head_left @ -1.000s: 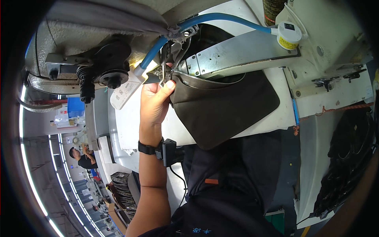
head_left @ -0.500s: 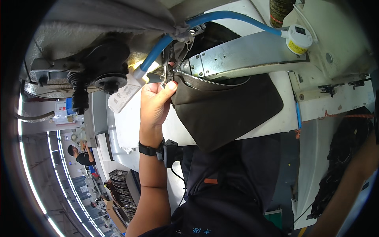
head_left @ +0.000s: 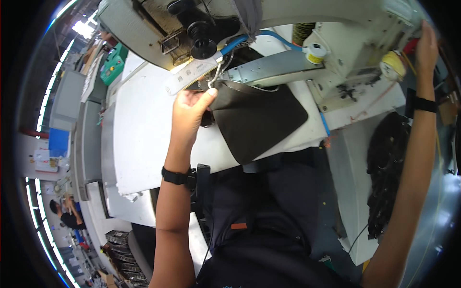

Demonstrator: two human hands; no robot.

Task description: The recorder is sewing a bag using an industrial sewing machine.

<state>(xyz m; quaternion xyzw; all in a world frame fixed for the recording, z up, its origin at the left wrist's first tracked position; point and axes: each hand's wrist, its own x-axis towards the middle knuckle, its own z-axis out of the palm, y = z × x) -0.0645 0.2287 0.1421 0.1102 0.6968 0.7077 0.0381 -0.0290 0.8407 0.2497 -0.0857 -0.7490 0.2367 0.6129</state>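
A dark olive-brown zippered bag (head_left: 261, 115) is drawn over the long metal arm (head_left: 273, 67) of a sewing machine, with its lower part hanging over the white table. My left hand (head_left: 189, 110) is closed on the bag's left edge, thumb on top, just under the needle area. A bent metal lever (head_left: 216, 74) comes down beside that thumb. The needle and stitching spot are hidden. At the far right, my right hand (head_left: 426, 50) reaches up beside the machine's end, its fingers stretched out and apparently holding nothing.
A lit white lamp block (head_left: 185, 77) with a blue hose (head_left: 278, 34) sits left of the needle area. The machine head (head_left: 144, 33) overhangs the white table (head_left: 144, 129). Dark pieces (head_left: 389, 173) hang at the right. A person (head_left: 72, 218) sits far left.
My right arm has swung up to the machine's far right end. The view has shifted, showing more table at left. My left hand keeps its grip on the bag.
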